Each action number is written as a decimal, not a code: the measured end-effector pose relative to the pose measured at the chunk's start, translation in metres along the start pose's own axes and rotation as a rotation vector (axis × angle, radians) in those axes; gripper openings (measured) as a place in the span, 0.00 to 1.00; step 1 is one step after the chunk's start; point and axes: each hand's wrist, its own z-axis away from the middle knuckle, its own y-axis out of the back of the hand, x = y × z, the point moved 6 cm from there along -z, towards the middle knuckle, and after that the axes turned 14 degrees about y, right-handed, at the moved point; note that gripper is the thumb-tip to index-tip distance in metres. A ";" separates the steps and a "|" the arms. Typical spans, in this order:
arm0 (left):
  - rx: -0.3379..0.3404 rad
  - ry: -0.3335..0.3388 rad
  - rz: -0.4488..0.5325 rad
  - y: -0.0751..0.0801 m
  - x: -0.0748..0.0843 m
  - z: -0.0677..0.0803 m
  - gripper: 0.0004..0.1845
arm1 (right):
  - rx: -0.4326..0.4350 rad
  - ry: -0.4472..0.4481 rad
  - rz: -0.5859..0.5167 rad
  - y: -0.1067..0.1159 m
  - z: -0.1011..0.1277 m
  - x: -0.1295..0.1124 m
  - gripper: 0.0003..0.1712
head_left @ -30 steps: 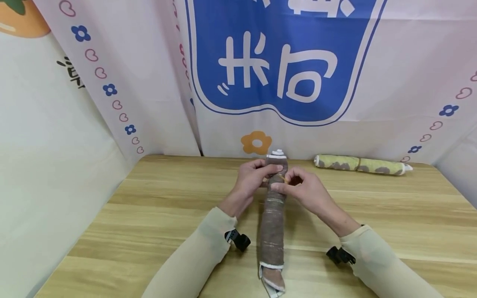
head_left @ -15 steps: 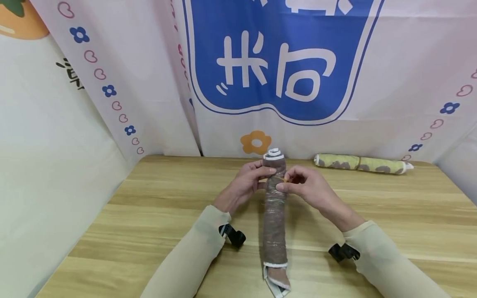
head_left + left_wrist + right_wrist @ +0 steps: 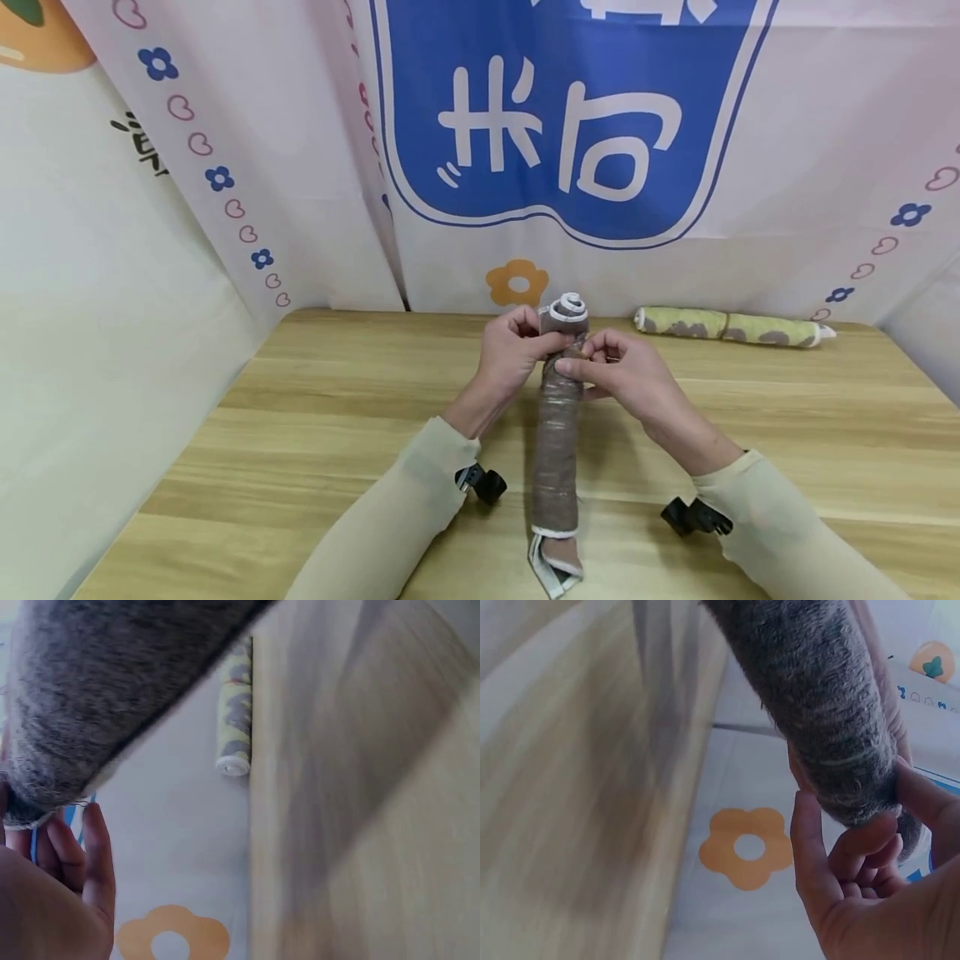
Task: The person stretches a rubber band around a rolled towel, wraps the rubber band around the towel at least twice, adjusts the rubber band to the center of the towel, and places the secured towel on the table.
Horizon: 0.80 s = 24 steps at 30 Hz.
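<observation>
At table centre, left hand (image 3: pixel 512 354) and right hand (image 3: pixel 628 377) both clamped on far end of brown rolled towel (image 3: pixel 557 450), fingers curled round the roll just below its spiralled tip. Left fingers (image 3: pixel 90 855) wrapped behind the roll in the left wrist view; right fingertips (image 3: pixel 859 836) pinching its grey-brown nap in the right wrist view. Compared with half a second ago: hands drawn closer together, thumbs now meeting across the roll; tip raised slightly and tilted toward the right, spiral end showing more fully. Thin yellowish band, visible between the thumbs earlier, now hidden under the fingers; whether seated on the roll cannot be told. Judged from this: binding of the far end likely at its tightening stage, not confirmed complete. Roll position: lengthwise on wooden table (image 3: pixel 315 433), near end with white-edged flap close to the table's front edge, between the two sleeves; far end lifted in the hands. Black wrist-camera clips under each forearm. Further out: yellow-green rolled towel (image 3: pixel 727 327) with brown patches, lying crosswise at back right, well apart from the hands. Behind the table, printed backdrop (image 3: pixel 555 125) with blue panel, orange flower directly beyond the hands.
</observation>
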 end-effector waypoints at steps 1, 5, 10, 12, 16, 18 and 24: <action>0.012 0.008 -0.007 0.000 0.000 0.001 0.18 | -0.003 0.016 0.026 0.000 0.000 -0.001 0.17; 0.050 0.070 -0.009 0.001 -0.003 0.001 0.17 | -0.026 0.112 0.115 0.000 -0.001 -0.002 0.16; 0.096 0.125 -0.015 0.004 -0.005 -0.002 0.16 | -0.064 0.241 0.195 -0.003 -0.003 -0.005 0.12; 0.111 0.138 -0.013 0.005 -0.005 -0.003 0.15 | -0.085 0.266 0.211 -0.005 -0.003 -0.004 0.11; 0.132 0.145 -0.007 0.008 -0.007 -0.005 0.15 | -0.116 0.297 0.246 -0.009 -0.003 -0.002 0.08; 0.140 0.141 -0.004 0.009 -0.009 -0.006 0.15 | -0.123 0.317 0.274 -0.010 -0.002 -0.002 0.07; 0.169 0.202 0.007 0.012 -0.020 -0.009 0.13 | -0.118 0.324 0.407 -0.012 -0.002 -0.002 0.11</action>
